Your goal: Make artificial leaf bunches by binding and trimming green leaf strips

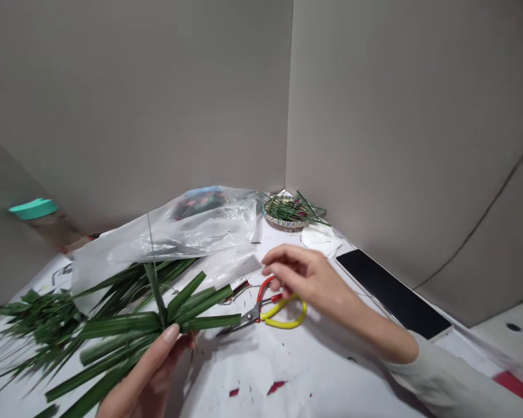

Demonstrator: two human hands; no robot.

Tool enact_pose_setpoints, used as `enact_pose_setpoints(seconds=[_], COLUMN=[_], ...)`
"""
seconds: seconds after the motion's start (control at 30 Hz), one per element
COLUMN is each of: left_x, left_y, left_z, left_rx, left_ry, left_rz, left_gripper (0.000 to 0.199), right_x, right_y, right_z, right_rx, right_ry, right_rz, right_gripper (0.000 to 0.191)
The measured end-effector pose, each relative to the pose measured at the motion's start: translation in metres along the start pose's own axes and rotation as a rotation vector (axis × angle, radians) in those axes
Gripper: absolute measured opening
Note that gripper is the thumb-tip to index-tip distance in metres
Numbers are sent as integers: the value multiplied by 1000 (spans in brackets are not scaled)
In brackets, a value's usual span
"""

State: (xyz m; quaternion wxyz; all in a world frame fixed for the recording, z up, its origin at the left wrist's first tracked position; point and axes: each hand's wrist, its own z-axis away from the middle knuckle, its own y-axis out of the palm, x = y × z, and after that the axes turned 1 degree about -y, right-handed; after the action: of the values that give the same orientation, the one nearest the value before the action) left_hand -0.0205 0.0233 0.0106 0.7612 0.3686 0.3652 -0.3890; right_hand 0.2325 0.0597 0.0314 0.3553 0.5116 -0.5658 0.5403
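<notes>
Grey partition walls (135, 98) meet in a corner behind a table spread with white paper (261, 371); a person works over it, seen from their own head; the left hand (148, 371) is clamped around a bundle of long green leaves (122, 325) low in the foreground, thumb laid across the blades where they fan out; the leaves are glossy and strap-like, cut to uneven lengths, some crossing one another, with a shaggier mass of narrow, spiky ends trailing toward the left edge of the view; the right hand (305, 276) stands well apart from the left, its fingers loosely curled just over a pair of scissors (287, 319) with red and yellow looped handles; whether the fingertips touch the red handle cannot be told; that hand holds nothing that shows; the step in hand is one hand gripping the leaves while the other sits at the scissors, whose blades point toward the bundle; a pale sleeve (444, 377) covers the right forearm; a clear plastic bag (192, 232) lies crumpled behind the leaves; a round woven dish (279, 222) heaped with green leaf pieces sits in the corner, beside a white tissue (318, 239); a black phone (392, 293) lies along the right wall; red scraps (275, 387) dot the paper.
</notes>
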Motion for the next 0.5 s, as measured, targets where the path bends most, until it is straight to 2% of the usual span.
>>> enact_pose_setpoints(seconds=[0.13, 0.2, 0.27, 0.37, 0.43, 0.5], left_x=[-12, -13, -13, -14, -15, -16], left_y=[11, 11, 9, 8, 8, 8], left_z=[5, 6, 6, 8, 10, 11], left_rx=[-70, -75, -53, 61, 141, 161], left_ry=[-55, -41, -15, 27, 46, 73], left_rz=[45, 57, 62, 65, 67, 76], left_gripper=[9, 12, 13, 11, 11, 16], right_x=[-1, -4, -8, -12, -17, -27], right_y=[-30, -34, -30, -19, -12, -10], right_z=[-9, -8, -4, 4, 9, 13], right_rx=[-109, -76, 42, 264, 364, 428], right_ry=[-108, -151, -192, -235, -258, -292], right_rz=[265, 395, 498, 594, 623, 678], right_gripper=[12, 14, 15, 24, 36, 45])
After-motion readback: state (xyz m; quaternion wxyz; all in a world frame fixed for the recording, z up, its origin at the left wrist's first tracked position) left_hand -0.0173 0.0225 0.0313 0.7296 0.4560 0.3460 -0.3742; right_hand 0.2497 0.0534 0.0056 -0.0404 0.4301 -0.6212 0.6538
